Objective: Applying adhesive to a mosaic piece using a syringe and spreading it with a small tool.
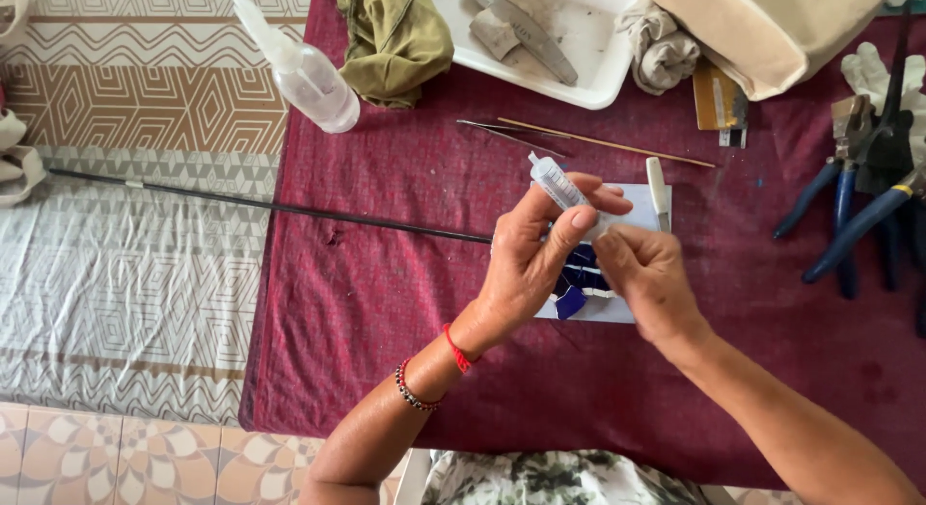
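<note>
Glue could squeeze out too early, I judge, because the left hand is clamped around a small clear tube tilted nozzle-up over the white tile. The right hand is pinched shut at the tube's lower end; what it grips is hidden. Blue shards lie on the tile just beneath both hands, so a drip or nudge might shift them. Blue-handled pliers rest well apart on the maroon tabletop.

The white square base board and its dark blue glass pieces lie half hidden beneath both hands; the beige canvas bag runs off the top edge.
</note>
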